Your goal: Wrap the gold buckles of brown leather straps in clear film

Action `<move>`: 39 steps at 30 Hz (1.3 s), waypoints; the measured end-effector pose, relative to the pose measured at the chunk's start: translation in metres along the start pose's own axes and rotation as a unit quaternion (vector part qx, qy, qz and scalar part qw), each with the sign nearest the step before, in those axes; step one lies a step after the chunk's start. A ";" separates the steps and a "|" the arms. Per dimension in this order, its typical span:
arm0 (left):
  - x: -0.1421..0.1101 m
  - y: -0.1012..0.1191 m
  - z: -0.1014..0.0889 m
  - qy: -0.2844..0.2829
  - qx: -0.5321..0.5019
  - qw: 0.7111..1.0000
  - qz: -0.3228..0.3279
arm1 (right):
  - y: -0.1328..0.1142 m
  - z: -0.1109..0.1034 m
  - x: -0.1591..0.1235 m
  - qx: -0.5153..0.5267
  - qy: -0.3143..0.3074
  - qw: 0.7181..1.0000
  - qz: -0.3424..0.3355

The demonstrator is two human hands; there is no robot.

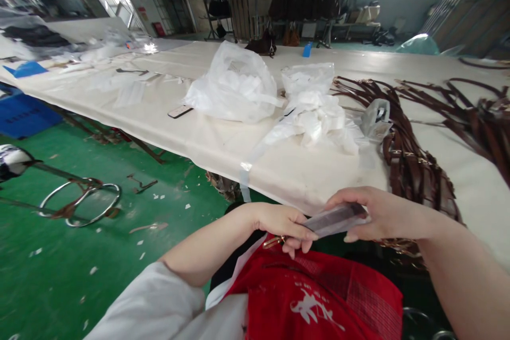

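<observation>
My left hand [285, 226] and my right hand [376, 213] meet in front of my red apron [319, 297], just below the near edge of the white table [223, 143]. Between them they hold a brown strap in a clear plastic sleeve [332, 219]. A gold metal clasp [274, 241] sticks out under the fingers of my left hand. A pile of brown leather straps [410, 164] lies on the table right beside my right hand.
White plastic bags [235, 85] and crumpled wrapping [319, 117] lie mid-table, with a phone [180, 111] to their left. More brown straps [478, 117] spread at the far right. A metal ring stand [82, 202] sits on the green floor [79, 255].
</observation>
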State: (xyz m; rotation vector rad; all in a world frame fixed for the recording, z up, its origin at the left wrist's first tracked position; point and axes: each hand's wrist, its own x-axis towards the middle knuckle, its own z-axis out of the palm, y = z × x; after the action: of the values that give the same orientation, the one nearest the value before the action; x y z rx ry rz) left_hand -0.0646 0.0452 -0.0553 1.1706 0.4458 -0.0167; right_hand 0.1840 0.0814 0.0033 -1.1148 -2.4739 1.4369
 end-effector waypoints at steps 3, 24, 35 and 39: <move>-0.013 0.002 0.001 0.019 -0.081 0.996 0.025 | 0.029 0.005 0.001 -0.013 0.105 0.994 -0.006; 0.015 -0.005 0.008 0.325 0.276 0.888 0.173 | 0.027 0.036 0.014 0.364 0.153 0.919 -0.007; 0.014 0.005 -0.014 0.506 0.312 0.783 0.185 | 0.009 0.028 0.024 0.347 0.186 0.919 -0.032; 0.013 0.008 0.012 0.431 0.476 0.756 0.124 | 0.015 0.021 0.027 0.368 0.225 0.902 -0.033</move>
State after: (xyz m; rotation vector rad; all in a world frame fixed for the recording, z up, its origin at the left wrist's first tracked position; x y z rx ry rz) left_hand -0.0463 0.0402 -0.0488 2.2437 1.1772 0.6258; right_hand 0.1643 0.0873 -0.0282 -1.0124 -1.4368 1.6346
